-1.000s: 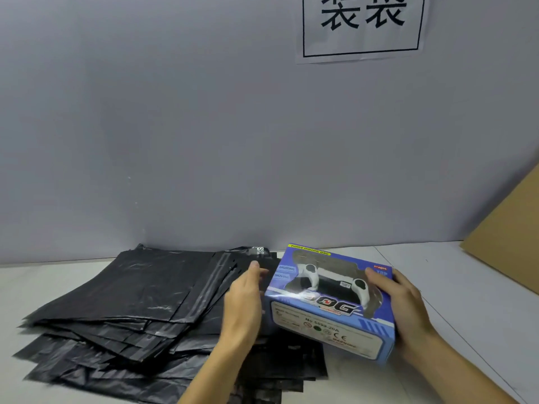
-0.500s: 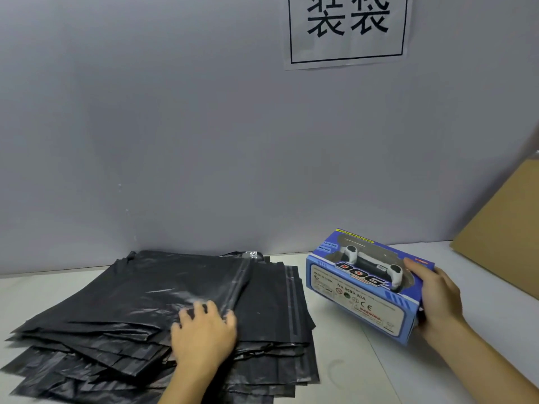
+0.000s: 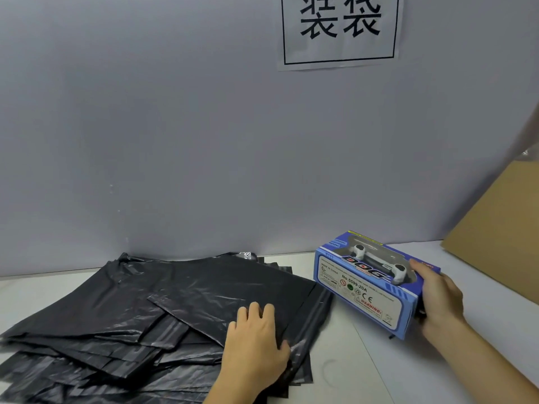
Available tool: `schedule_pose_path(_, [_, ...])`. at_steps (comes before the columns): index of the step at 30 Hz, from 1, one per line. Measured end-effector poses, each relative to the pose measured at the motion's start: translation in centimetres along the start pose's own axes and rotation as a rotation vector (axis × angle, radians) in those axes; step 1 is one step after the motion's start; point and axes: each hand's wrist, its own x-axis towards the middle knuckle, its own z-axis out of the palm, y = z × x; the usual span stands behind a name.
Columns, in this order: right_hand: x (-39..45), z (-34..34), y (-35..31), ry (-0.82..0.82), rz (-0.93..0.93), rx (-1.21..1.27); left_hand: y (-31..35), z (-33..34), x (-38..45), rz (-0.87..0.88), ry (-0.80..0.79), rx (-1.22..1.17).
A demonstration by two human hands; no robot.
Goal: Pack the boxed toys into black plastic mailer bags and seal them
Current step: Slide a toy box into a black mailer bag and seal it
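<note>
Both hands partly cut off: left hand [image 3: 256,342] flat on mailer bags [image 3: 163,298], right-hand fingers [image 3: 420,266] around toy box [image 3: 370,284].

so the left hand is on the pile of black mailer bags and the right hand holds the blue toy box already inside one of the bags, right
Not quite. The left hand does rest on the pile of black mailer bags, and the right hand does hold the blue toy box, but the box is not inside any bag. The head view shows it bare, held to the right of the pile.

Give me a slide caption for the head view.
Left hand rests on black mailer bags; right hand holds blue toy box.
</note>
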Motion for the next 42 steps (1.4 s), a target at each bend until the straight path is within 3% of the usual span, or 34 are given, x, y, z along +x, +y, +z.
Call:
schedule_pose_path(3, [-0.1,0.0,0.1,-0.017,0.02,-0.018,-0.2,0.1,0.0,0.005,0.006,-0.013])
schedule_pose_path(11, [-0.5,0.1,-0.5,-0.142,0.076,-0.075,-1.3,-1.6,0.4,-0.023,0.21,-0.237])
schedule_pose_path(15, [-0.8,0.3,-0.4,-0.283,0.131,-0.045,-1.2,-2.2,0.4,-0.019,0.3,-0.271])
schedule_pose_path(21, [-1.3,0.6,-0.1,-0.607,0.269,-0.192,-1.3,-1.6,0.8,-0.015,0.135,-0.053])
schedule_pose_path(25, [-2.0,1.0,-0.1,-0.689,0.348,-0.372,-1.5,-2.3,1.0,-0.018,0.21,-0.08])
schedule_pose_path(30, [-2.2,1.5,-0.2,-0.658,0.368,-0.431,-1.2,-3.2,0.9,0.067,0.336,-0.055])
schedule_pose_path(35, [-2.6,1.5,-0.6,-0.606,0.331,-0.423,-0.9,-3.3,0.8,0.142,0.273,-0.016])
schedule_pose_path(42, [-3.1,2.0,0.0,-0.371,0.164,-0.371,-0.4,-3.2,0.5,0.166,0.217,0.004])
